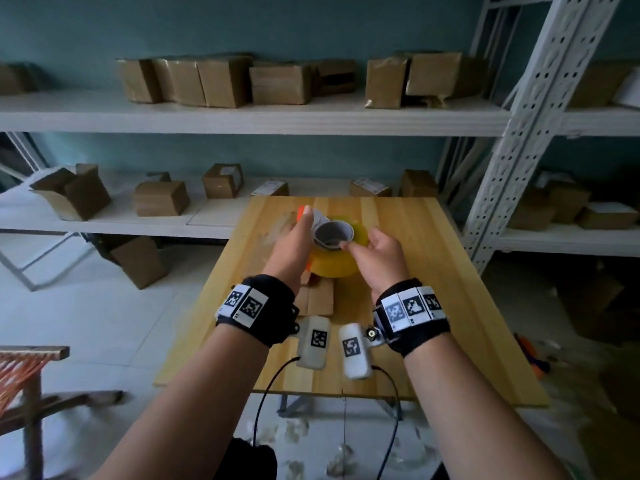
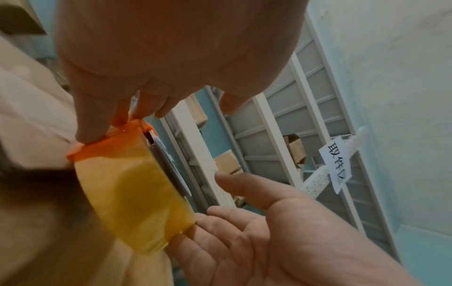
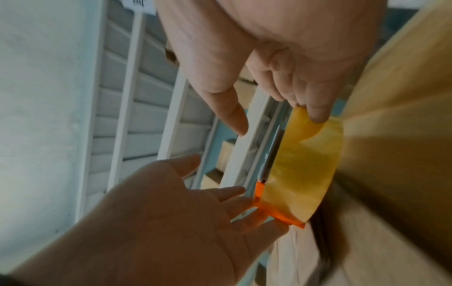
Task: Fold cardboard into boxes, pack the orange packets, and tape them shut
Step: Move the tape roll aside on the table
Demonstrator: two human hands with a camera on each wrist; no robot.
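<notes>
Both hands are raised over the wooden surface [image 1: 433, 271] with a roll of yellowish packing tape [image 1: 337, 252] between them: the left hand [image 1: 294, 244] has its fingers reaching to the far side of the roll, where an orange cutter tab [image 2: 117, 138] sits and its fingertips pinch or press that tab, while the right hand [image 1: 377, 258] lies fairly open, fingers only lightly bent, steadying the near rim of the roll with its fingertips. The grey core [image 1: 334, 232] of the roll faces up toward the head camera. Judging by this, the work stands at the taping stage, with the tape end being sought or readied. A flat piece of cardboard [image 1: 317, 299] lies on the surface under the wrists; whether it is a folded box or an unfolded blank is hard to tell, since the arms cover most of it, and no orange packets can be made out. Many taped brown boxes [image 1: 221, 81] line the white shelves [image 1: 242, 117] behind, so a good share looks done. Nothing on the surface blocks the hands; scraps litter the floor [image 1: 104, 306] below.
</notes>
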